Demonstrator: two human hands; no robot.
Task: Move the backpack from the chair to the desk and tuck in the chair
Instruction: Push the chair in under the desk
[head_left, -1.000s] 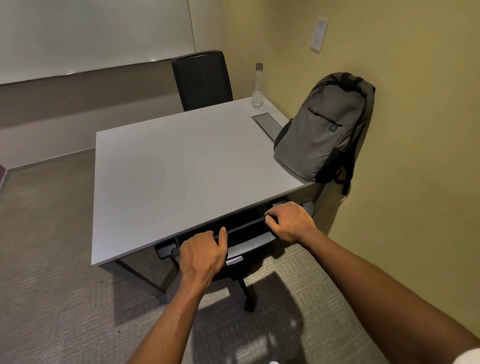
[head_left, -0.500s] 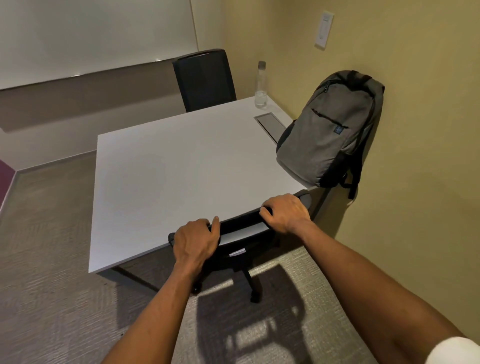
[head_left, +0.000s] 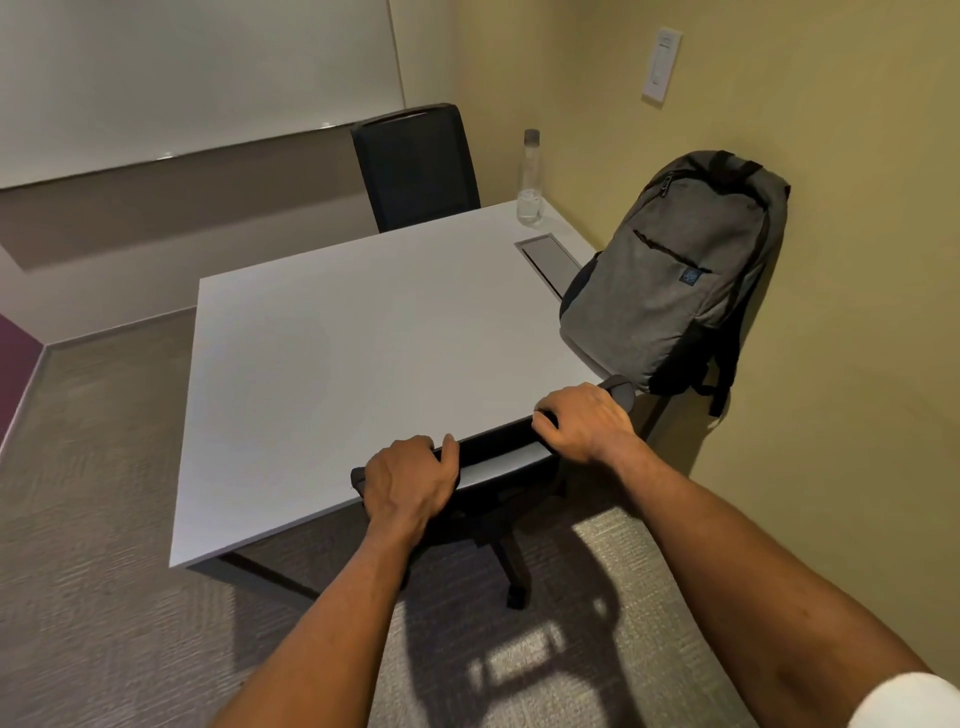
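A grey backpack (head_left: 670, 275) stands upright on the right side of the white desk (head_left: 337, 353), leaning against the yellow wall. The black office chair (head_left: 493, 452) sits at the desk's near edge, its backrest top against the edge and its seat hidden under the desk. My left hand (head_left: 408, 480) grips the left part of the backrest top. My right hand (head_left: 584, 421) grips the right part. One chair leg with a caster (head_left: 514, 577) shows on the carpet below.
A second black chair (head_left: 415, 166) stands at the far side of the desk. A clear water bottle (head_left: 530, 182) and a recessed cable hatch (head_left: 548, 257) are at the desk's far right. A whiteboard hangs on the back wall. Carpet floor lies left of the desk.
The chair has rolled further under the desk with both hands on its backrest; the backrest top now meets the desk edge. The backpack has not moved.
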